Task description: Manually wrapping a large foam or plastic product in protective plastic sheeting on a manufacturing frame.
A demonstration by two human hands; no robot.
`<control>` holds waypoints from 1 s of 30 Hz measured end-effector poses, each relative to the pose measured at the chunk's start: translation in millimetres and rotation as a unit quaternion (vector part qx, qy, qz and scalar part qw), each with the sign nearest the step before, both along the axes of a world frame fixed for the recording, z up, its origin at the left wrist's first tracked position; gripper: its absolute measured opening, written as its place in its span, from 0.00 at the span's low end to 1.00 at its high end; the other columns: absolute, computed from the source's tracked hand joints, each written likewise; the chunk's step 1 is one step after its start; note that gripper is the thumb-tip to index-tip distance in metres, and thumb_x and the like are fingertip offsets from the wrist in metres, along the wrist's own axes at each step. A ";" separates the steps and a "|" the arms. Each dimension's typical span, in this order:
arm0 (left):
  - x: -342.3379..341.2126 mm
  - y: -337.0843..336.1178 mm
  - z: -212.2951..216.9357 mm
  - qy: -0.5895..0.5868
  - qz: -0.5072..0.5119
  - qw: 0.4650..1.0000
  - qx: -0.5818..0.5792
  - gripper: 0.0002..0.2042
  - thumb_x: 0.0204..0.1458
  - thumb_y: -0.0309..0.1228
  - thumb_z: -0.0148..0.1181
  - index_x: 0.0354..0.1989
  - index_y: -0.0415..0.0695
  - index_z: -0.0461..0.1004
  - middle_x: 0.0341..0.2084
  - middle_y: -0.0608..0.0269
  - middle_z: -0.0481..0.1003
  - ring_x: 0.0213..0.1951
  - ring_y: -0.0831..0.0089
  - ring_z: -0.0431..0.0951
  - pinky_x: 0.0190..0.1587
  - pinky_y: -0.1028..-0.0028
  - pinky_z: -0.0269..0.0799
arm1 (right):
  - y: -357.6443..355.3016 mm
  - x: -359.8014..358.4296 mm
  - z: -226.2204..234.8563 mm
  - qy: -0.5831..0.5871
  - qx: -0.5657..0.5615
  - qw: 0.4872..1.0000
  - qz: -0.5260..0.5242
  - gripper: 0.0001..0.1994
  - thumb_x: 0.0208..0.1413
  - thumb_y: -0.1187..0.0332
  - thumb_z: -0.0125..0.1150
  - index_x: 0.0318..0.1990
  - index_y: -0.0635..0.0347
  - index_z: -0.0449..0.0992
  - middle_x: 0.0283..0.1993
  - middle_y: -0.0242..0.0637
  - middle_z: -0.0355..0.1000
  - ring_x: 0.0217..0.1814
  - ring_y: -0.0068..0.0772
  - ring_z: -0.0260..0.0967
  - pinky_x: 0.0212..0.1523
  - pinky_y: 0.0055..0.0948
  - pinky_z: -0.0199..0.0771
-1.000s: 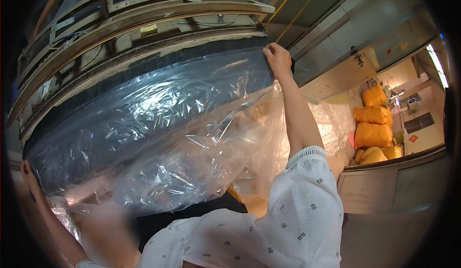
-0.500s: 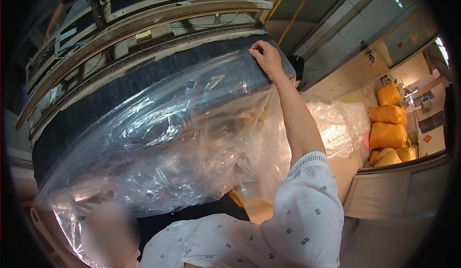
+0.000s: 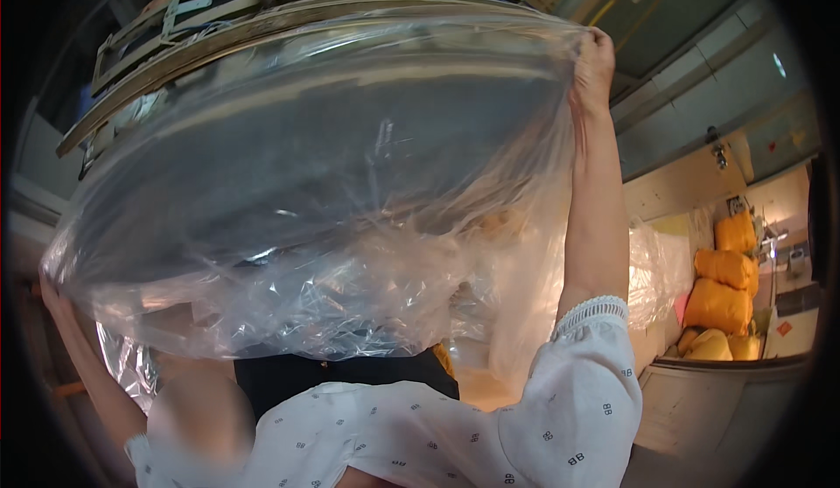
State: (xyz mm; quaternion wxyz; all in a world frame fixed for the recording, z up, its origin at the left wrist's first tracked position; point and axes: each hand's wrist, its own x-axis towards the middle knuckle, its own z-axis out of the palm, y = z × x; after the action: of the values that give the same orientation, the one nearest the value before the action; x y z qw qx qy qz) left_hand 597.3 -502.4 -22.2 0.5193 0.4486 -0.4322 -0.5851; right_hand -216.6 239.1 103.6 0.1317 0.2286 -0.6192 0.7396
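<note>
Head view: you've got the clear sheet point(image 3: 367, 296) spread wide in front of the wooden frame point(image 3: 103, 114); your right hand point(image 3: 593, 70) grips it right of the frame; your left hand point(image 3: 51, 280), well apart, pinches it nearer you than the frame's left end.

The left hand point(image 3: 50, 284) is small and dim at the view's dark rim; how its fingers lie cannot be told. The right hand point(image 3: 597, 61) curls, its fingertips mostly out of sight. Wrinkled film point(image 3: 359, 291) hides the near edge of the dark counter point(image 3: 350, 134). The upper edge crops the wooden frame point(image 3: 115, 108); the lower edge crops the shirt point(image 3: 411, 427). A patch point(image 3: 201, 418) at lower left is too blurred to identify.
</note>
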 end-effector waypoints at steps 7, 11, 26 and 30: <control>-106.4 -59.2 -85.6 -0.424 0.107 0.849 -0.296 0.21 0.56 0.43 0.50 0.48 0.36 0.69 0.42 0.55 0.73 0.45 0.66 0.71 0.50 0.73 0.62 | -12.7 -30.4 -124.7 0.008 0.243 0.957 -0.158 0.06 0.55 0.71 0.50 0.37 0.64 0.69 0.27 0.38 0.69 0.32 0.28 0.68 0.37 0.26 0.66; -153.6 -74.3 -85.3 -0.396 0.079 0.870 -0.283 0.24 0.55 0.45 0.50 0.50 0.36 0.69 0.44 0.54 0.72 0.46 0.65 0.71 0.51 0.73 0.61 | -5.2 -48.5 -121.4 0.044 0.237 0.960 -0.140 0.07 0.54 0.70 0.53 0.36 0.64 0.71 0.29 0.38 0.70 0.33 0.29 0.68 0.39 0.26 0.66; -191.1 -108.2 -67.6 -0.434 0.062 0.869 -0.229 0.27 0.52 0.48 0.52 0.47 0.33 0.70 0.40 0.56 0.73 0.42 0.71 0.70 0.47 0.75 0.62 | -30.5 -61.6 -114.6 0.087 0.350 0.892 -0.273 0.14 0.47 0.63 0.61 0.34 0.65 0.70 0.38 0.45 0.64 0.40 0.41 0.63 0.44 0.33 0.63; -190.1 -118.1 -95.9 -0.387 0.035 0.905 -0.170 0.25 0.54 0.44 0.50 0.49 0.31 0.67 0.42 0.53 0.72 0.42 0.68 0.71 0.46 0.75 0.64 | -24.1 -67.7 -113.5 0.070 0.365 0.878 -0.302 0.14 0.45 0.65 0.61 0.34 0.64 0.66 0.42 0.49 0.59 0.45 0.47 0.60 0.49 0.37 0.60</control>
State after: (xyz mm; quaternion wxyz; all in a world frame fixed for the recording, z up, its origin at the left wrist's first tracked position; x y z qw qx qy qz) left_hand 407.2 -620.4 -118.0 0.3993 0.5596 -0.6764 -0.2644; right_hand -284.3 215.0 -9.8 0.2991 0.1130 -0.8732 0.3678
